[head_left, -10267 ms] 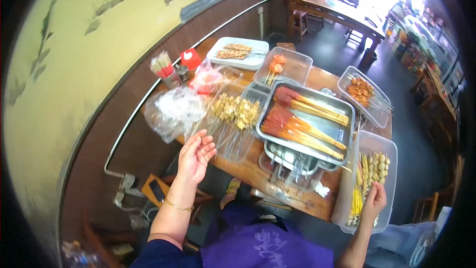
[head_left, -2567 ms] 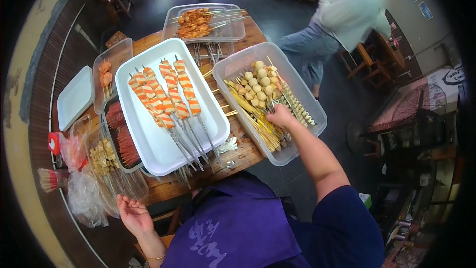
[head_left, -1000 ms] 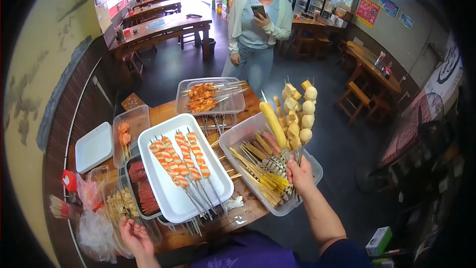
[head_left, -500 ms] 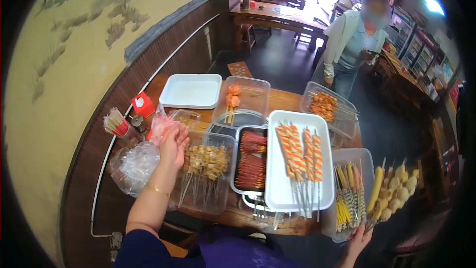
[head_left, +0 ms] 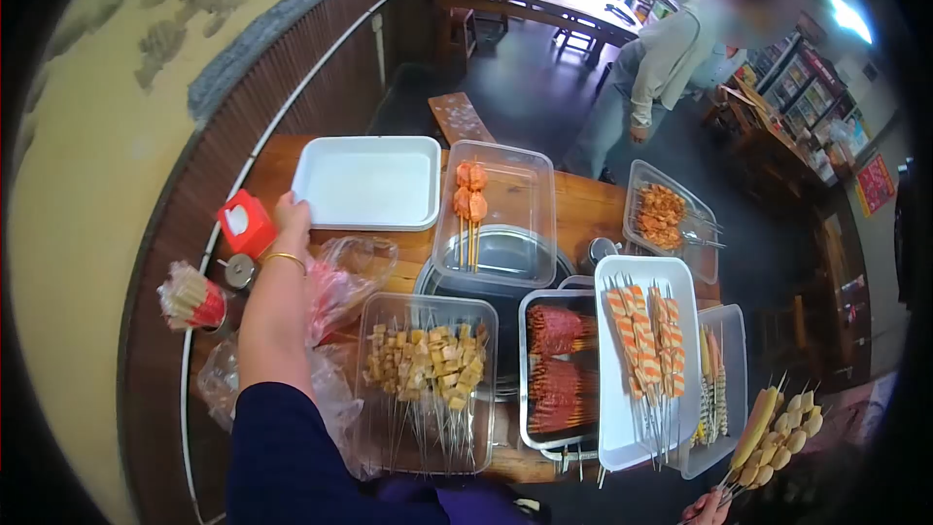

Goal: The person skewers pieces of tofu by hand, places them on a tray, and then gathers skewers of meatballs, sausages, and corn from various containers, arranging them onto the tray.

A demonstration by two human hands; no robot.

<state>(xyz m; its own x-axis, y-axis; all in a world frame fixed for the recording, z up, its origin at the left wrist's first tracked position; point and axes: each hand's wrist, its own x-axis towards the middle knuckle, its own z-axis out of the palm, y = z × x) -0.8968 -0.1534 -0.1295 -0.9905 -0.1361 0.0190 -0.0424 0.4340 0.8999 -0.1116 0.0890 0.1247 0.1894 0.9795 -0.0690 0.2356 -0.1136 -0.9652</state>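
Note:
My left hand (head_left: 293, 218) is at the lower left edge of a bare white tray (head_left: 367, 224), its fingers closed against the rim and partly hidden. At the bottom right, my right hand (head_left: 708, 507) grips a bunch of skewers (head_left: 773, 442) by their sticks, with pale round pieces and a long yellowish piece on them. Below my left forearm lie crumpled clear plastic bags (head_left: 335, 399) and a pinkish bag (head_left: 330, 297). A clear tub of cubed-food skewers (head_left: 428, 360) stands to the right of that arm.
A clear tub (head_left: 544, 165) holds orange skewers. Dark red meat skewers (head_left: 559, 360) fill one tray, beside a white tray of striped skewers (head_left: 646, 331). Browned skewers (head_left: 661, 214) sit at the back right. A red tissue box (head_left: 245, 224) stands by the wall; a person (head_left: 671, 58) is beyond the table.
My left hand has moved from above the plastic bags forward and left to the white tray's edge. My right hand and its skewers are lower in view. The person behind leans over.

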